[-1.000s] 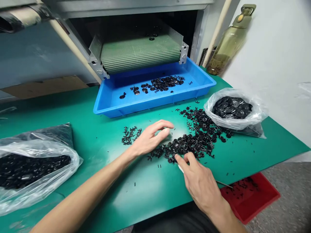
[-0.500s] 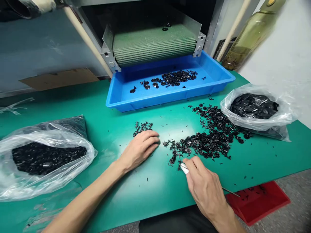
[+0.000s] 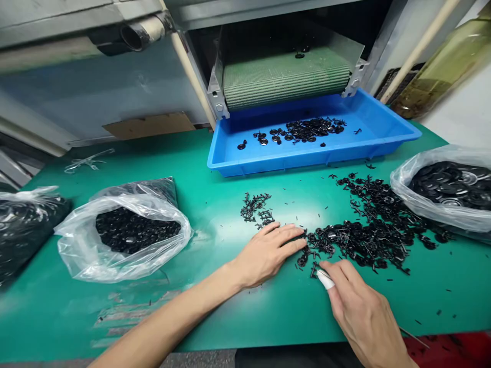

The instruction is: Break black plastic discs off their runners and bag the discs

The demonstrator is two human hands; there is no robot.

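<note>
My left hand lies flat on the green mat, fingers stretched out, their tips touching the left edge of a heap of small black plastic parts. My right hand is at the heap's near edge, fingers curled, with a white-taped fingertip pressing a part; a thin metal tool sticks out behind it. A small cluster of black sprue pieces sits just beyond my left hand.
A blue tray with several black parts stands under a green conveyor belt. Clear bags of black parts lie at left, far left and right. A greenish bottle leans at the back right.
The view has swung left, so everything sits further right. My left hand slid along the mat to the heap's edge. My right hand stays at the heap's near edge.
</note>
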